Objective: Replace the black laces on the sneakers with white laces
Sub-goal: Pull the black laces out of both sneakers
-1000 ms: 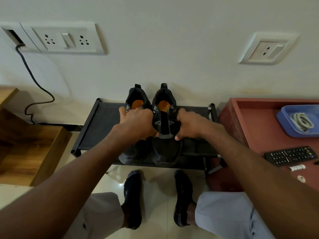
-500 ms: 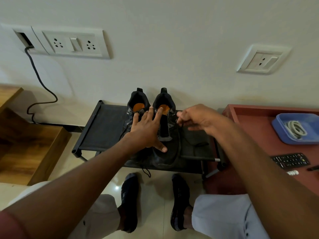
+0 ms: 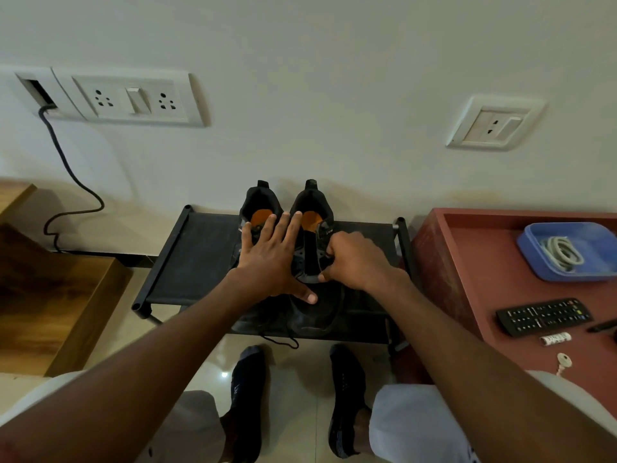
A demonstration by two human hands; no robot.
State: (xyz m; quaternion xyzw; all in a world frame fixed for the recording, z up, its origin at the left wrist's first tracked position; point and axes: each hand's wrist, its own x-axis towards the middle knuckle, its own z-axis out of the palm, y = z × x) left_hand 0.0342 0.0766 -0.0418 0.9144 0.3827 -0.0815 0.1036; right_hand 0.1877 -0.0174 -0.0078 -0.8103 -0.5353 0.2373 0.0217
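Head cam, L to R. At 9 o'clock a wooden step (image 3: 50, 295), w/ a black cable (image 3: 68, 172) running down from the wall socket plate (image 3: 130, 96) at 10 o'clock. Center: black shoe rack (image 3: 197, 259) against the wall, both black sneakers (image 3: 263, 202) on it side by side, heels toward the wall at 12 o'clock, orange insoles showing. My left hand (image 3: 273, 259) lies flat over the left sneaker, fingers straight & spread, fingertips reaching the collars, thumb pointing to 4 o'clock across the toe area; it holds nothing, just presses down. Right sneaker's tongue (image 3: 312, 252) stands bare between my two hands. My right hand (image 3: 354, 259) is at the right sneaker's eyelet row, fingers curled in & pinching at the black lace (image 3: 329, 253) there; exact pinch partly hidden by knuckles. A loose black lace end (image 3: 283, 342) hangs off the rack's front edge at 6 o'clock, above my socked feet (image 3: 248, 396) on the tile floor. At 3 o'clock a red table (image 3: 467, 262): blue tray (image 3: 534, 238) holding the coiled white laces (image 3: 564, 252), then a TV remote (image 3: 544, 315), a small battery (image 3: 556, 339) and a key (image 3: 563, 361) nearer me.
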